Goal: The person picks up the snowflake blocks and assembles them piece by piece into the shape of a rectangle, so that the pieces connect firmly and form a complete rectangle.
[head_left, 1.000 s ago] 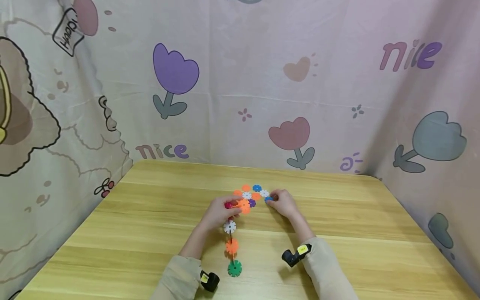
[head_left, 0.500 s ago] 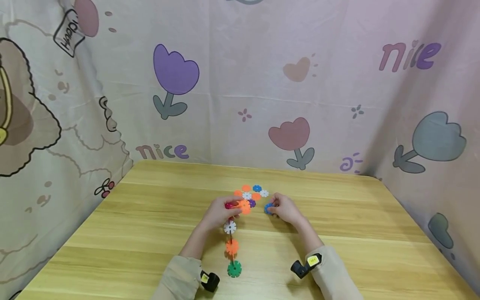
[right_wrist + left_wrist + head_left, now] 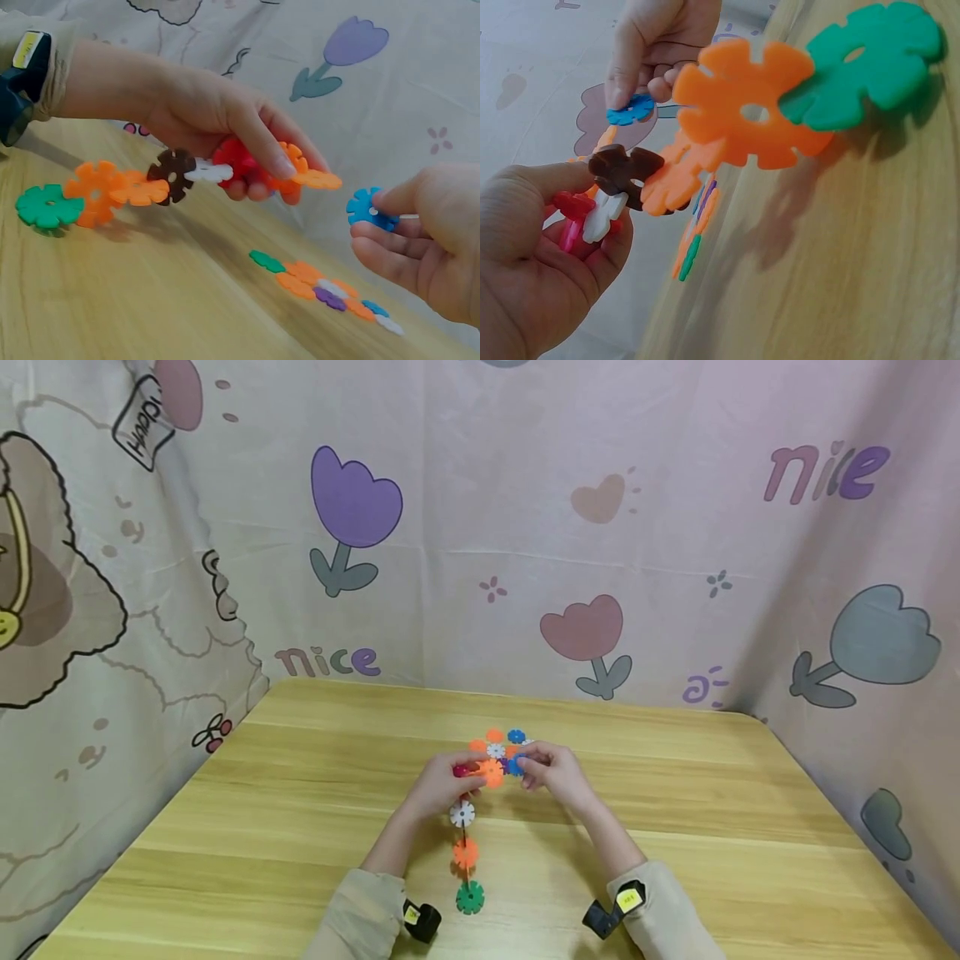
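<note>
We find the left hand (image 3: 440,783) gripping a raised chain of multicoloured notched plastic discs (image 3: 182,160); just off its orange end, a blue notched plastic disc (image 3: 364,206) sits pinched in the right hand (image 3: 561,775); we judge joining is in hand, calling for aligned slots; flat multicoloured plastic discs (image 3: 330,298) lie toward the wooden table's (image 3: 300,793) far edge; its side edges, well apart, leave room.

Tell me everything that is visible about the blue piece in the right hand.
The blue piece is a flat, flower-shaped disc with a notched rim and central hole, apparently plastic. The right hand pinches it, tilted, above the table, hiding part of its edge. The right wrist view shows a gap between it and the nearest orange piece.
</note>
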The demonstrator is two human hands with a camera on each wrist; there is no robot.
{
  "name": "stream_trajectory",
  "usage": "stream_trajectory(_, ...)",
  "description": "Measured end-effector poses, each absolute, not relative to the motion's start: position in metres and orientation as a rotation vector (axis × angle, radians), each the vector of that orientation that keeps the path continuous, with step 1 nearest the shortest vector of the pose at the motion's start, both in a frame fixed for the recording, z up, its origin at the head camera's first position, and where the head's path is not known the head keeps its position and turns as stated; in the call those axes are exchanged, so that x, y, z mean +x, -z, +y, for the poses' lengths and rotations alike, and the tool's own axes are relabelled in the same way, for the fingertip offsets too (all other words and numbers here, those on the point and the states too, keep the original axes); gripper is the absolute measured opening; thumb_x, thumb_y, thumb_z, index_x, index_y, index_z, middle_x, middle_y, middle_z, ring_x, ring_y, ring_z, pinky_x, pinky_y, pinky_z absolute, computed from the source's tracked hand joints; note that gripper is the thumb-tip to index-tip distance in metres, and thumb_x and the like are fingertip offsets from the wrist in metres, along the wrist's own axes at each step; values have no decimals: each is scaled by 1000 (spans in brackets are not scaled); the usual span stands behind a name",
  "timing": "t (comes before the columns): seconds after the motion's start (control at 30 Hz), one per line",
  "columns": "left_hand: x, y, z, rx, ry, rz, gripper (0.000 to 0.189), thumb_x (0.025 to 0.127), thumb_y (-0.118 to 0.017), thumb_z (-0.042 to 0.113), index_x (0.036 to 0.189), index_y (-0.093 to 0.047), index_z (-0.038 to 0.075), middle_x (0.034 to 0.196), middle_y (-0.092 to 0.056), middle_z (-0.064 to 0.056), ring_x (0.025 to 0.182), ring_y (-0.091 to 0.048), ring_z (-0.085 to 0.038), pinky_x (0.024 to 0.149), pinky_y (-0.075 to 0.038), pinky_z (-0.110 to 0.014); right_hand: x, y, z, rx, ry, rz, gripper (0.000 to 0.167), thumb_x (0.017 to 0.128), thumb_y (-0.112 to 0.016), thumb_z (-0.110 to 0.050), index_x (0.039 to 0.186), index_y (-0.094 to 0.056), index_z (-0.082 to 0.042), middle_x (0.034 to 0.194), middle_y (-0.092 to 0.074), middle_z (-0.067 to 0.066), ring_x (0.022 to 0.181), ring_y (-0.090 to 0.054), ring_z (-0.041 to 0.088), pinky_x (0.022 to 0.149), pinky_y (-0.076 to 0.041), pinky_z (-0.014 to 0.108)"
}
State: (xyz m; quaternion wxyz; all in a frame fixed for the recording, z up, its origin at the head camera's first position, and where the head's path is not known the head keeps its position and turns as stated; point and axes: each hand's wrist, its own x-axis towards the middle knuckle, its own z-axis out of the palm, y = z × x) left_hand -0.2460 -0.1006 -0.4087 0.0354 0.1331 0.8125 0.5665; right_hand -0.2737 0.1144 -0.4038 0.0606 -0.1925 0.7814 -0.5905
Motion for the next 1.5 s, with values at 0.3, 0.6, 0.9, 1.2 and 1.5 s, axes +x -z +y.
stream_trajectory(0.3,-247,409,-101,420,-1740,2496,35,87,-63,9,122,-60,3,83,-64,-15,66,-61,-26,59,-51,-29,-271,404,108,-622,1855,2311,26,94,-54,-14,103,-60,10,87,-59,32,70,-65,32,68,-53,47)
stream_trajectory(0.6,-247,407,-99,440,-1718,2516,34,88,-63,10,121,-61,4,83,-64,-11,64,-60,-21,58,-51,-29,-269,402,112,-718,1830,2260,24,91,-59,-15,96,-62,9,84,-64,16,76,-65,28,75,-51,51)
stream_trajectory(0.9,-245,401,-95,489,-1749,2439,33,88,-62,9,121,-61,4,82,-65,-16,68,-61,-27,53,-47,-26,-278,410,122,-660,2088,1788,15,91,-55,-1,85,-67,-9,79,-62,3,70,-58,11,68,-51,26)
stream_trajectory(1.2,-245,404,-97,470,-1777,2429,32,88,-62,8,119,-61,1,80,-64,-14,64,-60,-19,57,-51,-27,-276,412,121,-574,1997,1807,24,91,-59,-16,101,-59,6,94,-64,21,79,-64,20,76,-53,34)
stream_trajectory(1.5,-240,399,-98,467,-1794,2405,30,88,-61,3,116,-61,-5,77,-64,-21,65,-60,-27,54,-49,-25,-268,399,113,-542,1964,1979,28,90,-59,-8,100,-57,17,86,-65,19,74,-65,19,75,-53,35)
